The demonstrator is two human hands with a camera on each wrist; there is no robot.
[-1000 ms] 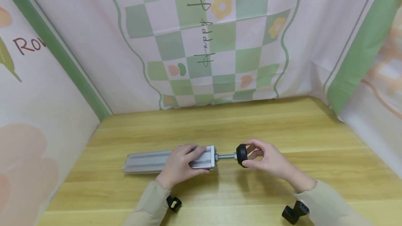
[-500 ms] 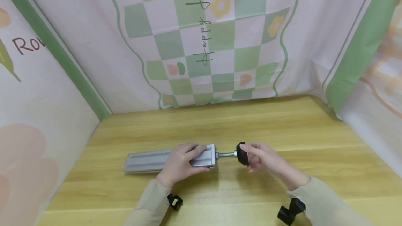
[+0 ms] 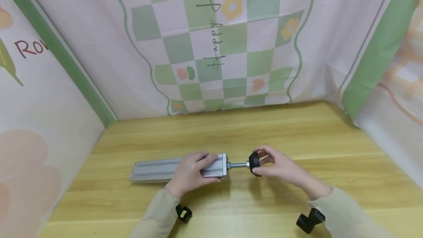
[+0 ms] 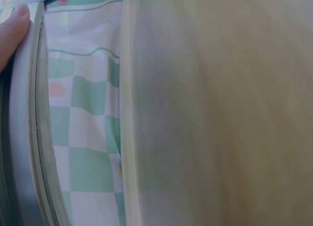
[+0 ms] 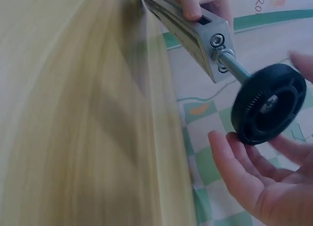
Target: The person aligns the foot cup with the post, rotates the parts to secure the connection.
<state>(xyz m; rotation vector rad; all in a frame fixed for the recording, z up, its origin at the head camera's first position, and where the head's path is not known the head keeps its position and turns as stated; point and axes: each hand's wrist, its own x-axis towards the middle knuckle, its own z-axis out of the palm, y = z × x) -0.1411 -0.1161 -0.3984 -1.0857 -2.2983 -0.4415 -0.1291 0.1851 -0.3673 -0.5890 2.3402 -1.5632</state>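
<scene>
A long aluminium profile (image 3: 155, 169) lies across the middle of the table in the head view. My left hand (image 3: 190, 171) grips it near its right end, fingers over the top and thumb along the near side. From the end plate a threaded rod (image 3: 238, 165) with nuts sticks out, and on it sits a black round levelling foot (image 3: 253, 163). Thumb and fingers of my right hand (image 3: 282, 166) hold the foot by its rim. The right wrist view shows the foot's ribbed edge (image 5: 266, 106) and a screw in its hollow face, with fingertips under it.
The wooden table (image 3: 211, 131) reaches back to a curtain (image 3: 214, 58) with a green checked print. Black wrist cameras (image 3: 184, 213) sit below both sleeves, close to the tabletop.
My right hand has turned about the foot: half a second ago the thumb was at the top of the rim, now it is low on the near side. The left hand stays in place.
</scene>
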